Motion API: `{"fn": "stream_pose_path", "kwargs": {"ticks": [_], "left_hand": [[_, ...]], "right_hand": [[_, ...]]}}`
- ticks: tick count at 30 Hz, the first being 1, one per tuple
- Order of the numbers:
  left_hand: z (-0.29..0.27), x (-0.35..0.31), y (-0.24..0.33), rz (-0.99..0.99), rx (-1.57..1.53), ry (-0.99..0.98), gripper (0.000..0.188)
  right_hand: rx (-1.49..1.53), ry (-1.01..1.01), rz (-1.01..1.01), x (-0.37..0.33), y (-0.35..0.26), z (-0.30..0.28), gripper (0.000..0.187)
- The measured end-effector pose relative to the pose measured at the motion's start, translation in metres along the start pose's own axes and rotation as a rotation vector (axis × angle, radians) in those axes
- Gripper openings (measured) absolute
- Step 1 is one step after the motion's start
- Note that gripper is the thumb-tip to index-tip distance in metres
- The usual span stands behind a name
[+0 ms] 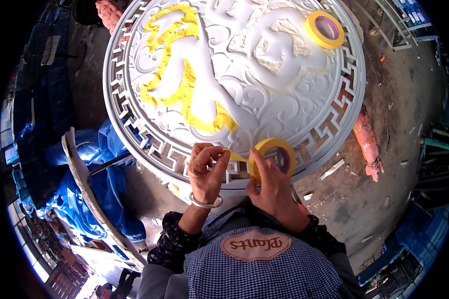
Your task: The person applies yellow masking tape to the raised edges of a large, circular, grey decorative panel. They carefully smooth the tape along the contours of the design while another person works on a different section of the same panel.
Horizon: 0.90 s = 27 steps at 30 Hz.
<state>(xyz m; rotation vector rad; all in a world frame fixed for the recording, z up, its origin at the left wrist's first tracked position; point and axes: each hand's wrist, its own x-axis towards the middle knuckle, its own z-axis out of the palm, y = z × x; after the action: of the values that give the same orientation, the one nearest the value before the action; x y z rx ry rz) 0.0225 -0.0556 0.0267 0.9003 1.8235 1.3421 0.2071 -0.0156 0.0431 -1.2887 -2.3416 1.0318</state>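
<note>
Two bare hands work near the six o'clock edge of one round grey panel (279, 107); the left hand (205, 172) has its fingers bent and thumb and forefinger pinched on the loose end of one yellow strip (237, 156); the right hand (274, 192) grips one yellow tape roll (275, 142), over the panel's rim at five o'clock, the strip running between roll and left hand; whether the roll touches the rim is unclear.

A second tape roll (312, 33) lies flat on the panel at two o'clock; one raised white shape (187, 55), reaching from ten o'clock to seven, is partly edged with yellow tape (189, 114); the number of pieces there is hard to count; one bracelet (204, 202) circles the left wrist, and one oval patch (256, 245) sits on the checked apron (259, 281).

Two pinkish-red lumpy things lie beyond the panel, one (367, 142) between three and four o'clock, the other (109, 15) at ten, cut off by the upper edge; the panel's twelve o'clock side is cut off too; fingers hide part of the held roll; at eight o'clock one curved beam (87, 189) hides part of the blue sheeting (75, 212); glare washes out the white shape's surface.
</note>
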Motion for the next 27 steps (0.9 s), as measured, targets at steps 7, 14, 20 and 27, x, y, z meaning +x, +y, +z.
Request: {"fn": "stream_pose_path", "kwargs": {"ticks": [7, 14, 20, 27], "left_hand": [[0.016, 0.011, 0.016, 0.086, 0.081, 0.041, 0.013], [0.029, 0.032, -0.012, 0.232, 0.445, 0.040, 0.013], [0.015, 0.041, -0.018, 0.220, 0.419, 0.087, 0.010], [0.010, 0.015, -0.009, 0.001, 0.153, -0.144, 0.031]], "right_hand": [[-0.252, 0.011, 0.066, 0.022, -0.001, -0.048, 0.042], [-0.437, -0.079, 0.063, 0.038, 0.002, -0.056, 0.036], [-0.501, -0.185, 0.084, 0.047, -0.003, -0.058, 0.038], [-0.289, -0.007, 0.037, 0.039, -0.002, -0.068, 0.033]]}}
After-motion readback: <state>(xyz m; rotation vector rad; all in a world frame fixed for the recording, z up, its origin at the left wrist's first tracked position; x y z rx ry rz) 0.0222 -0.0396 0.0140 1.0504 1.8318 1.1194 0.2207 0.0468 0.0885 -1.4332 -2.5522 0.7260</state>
